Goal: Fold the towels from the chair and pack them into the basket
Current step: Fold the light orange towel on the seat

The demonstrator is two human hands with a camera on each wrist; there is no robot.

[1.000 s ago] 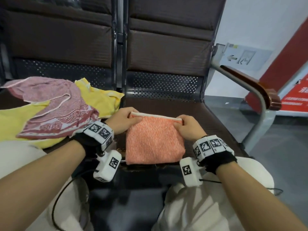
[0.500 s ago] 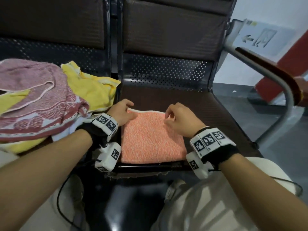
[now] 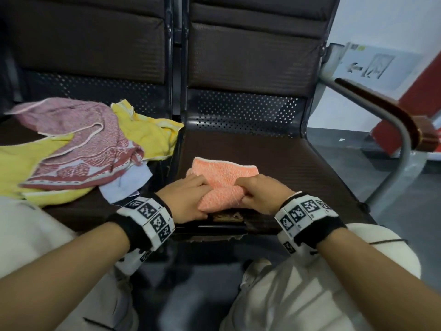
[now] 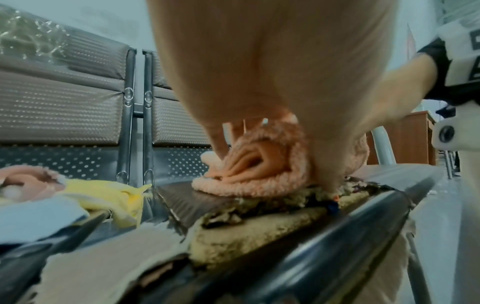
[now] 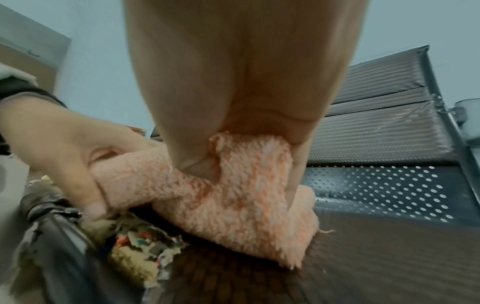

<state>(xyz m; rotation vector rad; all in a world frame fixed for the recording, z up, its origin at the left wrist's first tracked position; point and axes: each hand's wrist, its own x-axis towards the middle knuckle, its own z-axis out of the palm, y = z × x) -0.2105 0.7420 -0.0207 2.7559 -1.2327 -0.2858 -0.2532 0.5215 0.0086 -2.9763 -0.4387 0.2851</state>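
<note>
Orange towel (image 3: pixel 224 177) half under both hands

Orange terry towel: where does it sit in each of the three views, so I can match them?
Head: the orange terry towel lies centre frame on the dark seat, between the left hand and right hand.
Left wrist: centre, bunched under the palm.
Right wrist: centre, gripped from above.
Shared landmark: the torn front edge of the seat cushion, just below the towel.
</note>
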